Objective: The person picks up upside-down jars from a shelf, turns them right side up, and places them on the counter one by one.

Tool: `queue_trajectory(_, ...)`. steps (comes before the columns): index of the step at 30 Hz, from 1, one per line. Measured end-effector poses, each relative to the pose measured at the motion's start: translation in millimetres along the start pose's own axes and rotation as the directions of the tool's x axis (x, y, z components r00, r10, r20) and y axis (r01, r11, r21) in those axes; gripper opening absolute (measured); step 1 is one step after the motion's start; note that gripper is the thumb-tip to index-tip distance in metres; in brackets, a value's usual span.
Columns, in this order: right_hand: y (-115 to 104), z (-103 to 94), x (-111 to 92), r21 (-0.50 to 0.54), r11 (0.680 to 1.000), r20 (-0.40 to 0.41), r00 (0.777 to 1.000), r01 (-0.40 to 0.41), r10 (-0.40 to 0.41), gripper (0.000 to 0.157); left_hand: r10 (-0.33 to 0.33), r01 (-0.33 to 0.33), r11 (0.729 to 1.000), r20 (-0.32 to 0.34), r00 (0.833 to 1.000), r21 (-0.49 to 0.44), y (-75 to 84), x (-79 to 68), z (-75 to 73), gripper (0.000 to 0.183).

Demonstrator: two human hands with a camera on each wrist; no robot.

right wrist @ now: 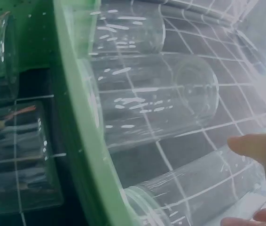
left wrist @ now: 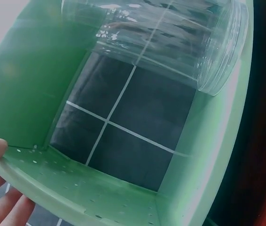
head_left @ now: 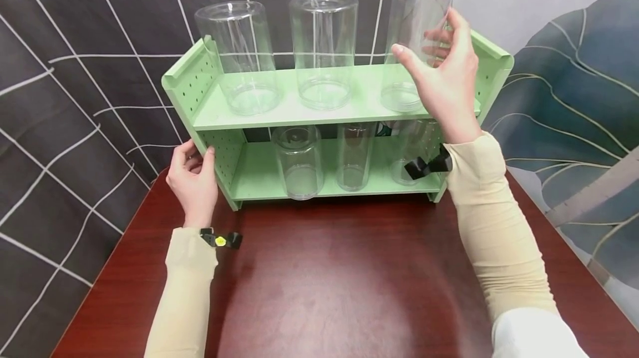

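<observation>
A light green two-tier shelf rack (head_left: 319,119) stands on the table. On its left side panel rests my left hand (head_left: 196,183), gripping the edge with the thumb in front and the fingers behind; the left wrist view also shows these fingers (left wrist: 8,209) around the panel. At the upper right stands a tall clear cylindrical jar (head_left: 409,8) on the top tier. My right hand (head_left: 446,72) holds around it, thumb toward its left front and other fingers showing through its clear wall. Two similar jars, a middle one (head_left: 324,41) and a left one (head_left: 239,53), share this tier.
The lower tier bears a wider clear jar (head_left: 299,164), a narrow one (head_left: 354,155) and another (head_left: 406,152) partly hidden by the right wrist's black strap. A dark red table (head_left: 319,280) lies in front. Black tiled wall covering (head_left: 90,97) stands behind and left.
</observation>
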State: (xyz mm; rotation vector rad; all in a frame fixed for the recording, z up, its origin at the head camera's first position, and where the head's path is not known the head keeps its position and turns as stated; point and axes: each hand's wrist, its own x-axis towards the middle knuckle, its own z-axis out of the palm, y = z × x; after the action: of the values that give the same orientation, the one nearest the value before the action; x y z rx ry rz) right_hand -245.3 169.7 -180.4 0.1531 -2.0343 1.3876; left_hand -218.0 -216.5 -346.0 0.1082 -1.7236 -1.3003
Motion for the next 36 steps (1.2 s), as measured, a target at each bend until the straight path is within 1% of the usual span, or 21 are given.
queue_trajectory(2,-11.3,-3.9,-9.3,0.049,0.999,-0.017,1.000,0.016,-0.015,0.082,0.012,-0.012,1.000,-0.011,1.000,-0.018,10.4,-4.8,-0.9,0.043)
queue_trajectory(5,-30.8,-11.6,-30.6,0.170,0.984,-0.020,0.999,0.045,-0.042,0.076,0.053,-0.054,0.997,-0.029,0.998,-0.051,37.3,-17.2,-3.2,0.058)
queue_trajectory(6,-36.2,-14.0,-38.3,0.207,0.976,-0.017,0.998,0.061,-0.059,0.073,0.064,-0.066,0.996,-0.033,0.997,-0.061,46.9,-21.7,-3.8,0.061)
queue_trajectory(8,-43.5,-17.9,-51.7,0.286,0.954,-0.002,0.996,0.087,-0.090,0.070,0.111,-0.113,0.990,-0.029,0.993,-0.079,62.7,-30.0,-5.0,0.064)
queue_trajectory(12,-47.1,-22.1,-73.4,0.405,0.906,0.048,0.987,0.123,-0.156,0.065,0.179,-0.180,0.977,-0.020,0.984,-0.115,80.3,-43.4,-5.7,0.064)
queue_trajectory(13,-46.7,-22.4,-78.3,0.431,0.894,0.064,0.983,0.126,-0.170,0.064,0.197,-0.197,0.972,-0.011,0.980,-0.129,83.7,-46.7,-5.9,0.064)
queue_trajectory(15,-45.0,-22.4,-88.0,0.445,0.882,0.092,0.971,0.158,-0.220,0.063,0.219,-0.212,0.962,0.024,0.975,-0.170,90.8,-53.8,-6.1,0.064)
queue_trajectory(17,-42.1,-20.9,-97.5,0.462,0.868,0.122,0.956,0.182,-0.266,0.062,0.242,-0.217,0.952,0.095,0.966,-0.214,98.0,-62.2,-5.8,0.066)
queue_trajectory(18,-40.4,-20.0,-102.4,0.458,0.867,0.140,0.947,0.197,-0.290,0.063,0.254,-0.217,0.948,0.140,0.957,-0.232,101.3,-67.2,-5.4,0.067)
queue_trajectory(20,-36.7,-17.2,-112.6,0.447,0.866,0.178,0.927,0.223,-0.330,0.066,0.271,-0.203,0.942,0.253,0.928,-0.267,107.8,-78.3,-3.9,0.072)
queue_trajectory(22,-32.8,-13.8,-123.2,0.445,0.871,0.233,0.912,0.207,-0.336,0.070,0.276,-0.175,0.944,0.375,0.885,-0.281,112.6,-90.7,-1.0,0.078)
queue_trajectory(24,-28.5,-10.3,-133.8,0.433,0.881,0.288,0.897,0.189,-0.335,0.072,0.268,-0.140,0.948,0.481,0.835,-0.285,115.7,-103.6,2.7,0.084)
queue_trajectory(25,-26.2,-8.3,-138.8,0.441,0.881,0.313,0.891,0.171,-0.329,0.073,0.262,-0.122,0.950,0.524,0.810,-0.287,116.6,-109.7,4.9,0.087)
queue_trajectory(26,-23.8,-6.4,-143.4,0.445,0.882,0.336,0.885,0.153,-0.323,0.073,0.256,-0.106,0.952,0.557,0.790,-0.288,116.6,-115.5,7.1,0.090)
queue_trajectory(27,-21.2,-4.4,-147.7,0.448,0.883,0.359,0.878,0.136,-0.317,0.073,0.251,-0.098,0.954,0.581,0.774,-0.283,116.1,-120.9,9.1,0.093)
queue_trajectory(28,-18.5,-2.3,-152.2,0.457,0.882,0.385,0.869,0.113,-0.311,0.073,0.245,-0.091,0.957,0.600,0.761,-0.275,115.3,-125.9,10.9,0.096)
queue_trajectory(29,-16.0,-0.1,-156.2,0.471,0.878,0.407,0.860,0.091,-0.307,0.074,0.239,-0.088,0.960,0.613,0.753,-0.267,114.5,-130.4,12.4,0.098)
queue_trajectory(30,-13.4,1.8,-159.9,0.482,0.873,0.426,0.853,0.067,-0.301,0.074,0.235,-0.088,0.962,0.620,0.749,-0.258,113.1,-134.0,13.9,0.099)
queue_trajectory(31,-10.9,3.5,-163.3,0.496,0.867,0.441,0.847,0.045,-0.296,0.075,0.226,-0.087,0.965,0.623,0.749,-0.247,111.6,-137.1,15.3,0.100)
queue_trajectory(33,-6.1,6.5,-169.5,0.521,0.854,0.462,0.837,0.010,-0.292,0.077,0.212,-0.090,0.971,0.620,0.755,-0.223,108.1,-141.7,17.2,0.098)
queue_trajectory(36,0.8,9.3,-176.1,0.568,0.822,0.471,0.836,-0.044,-0.281,0.077,0.217,-0.094,0.968,0.594,0.775,-0.231,103.0,-143.5,19.5,0.090)
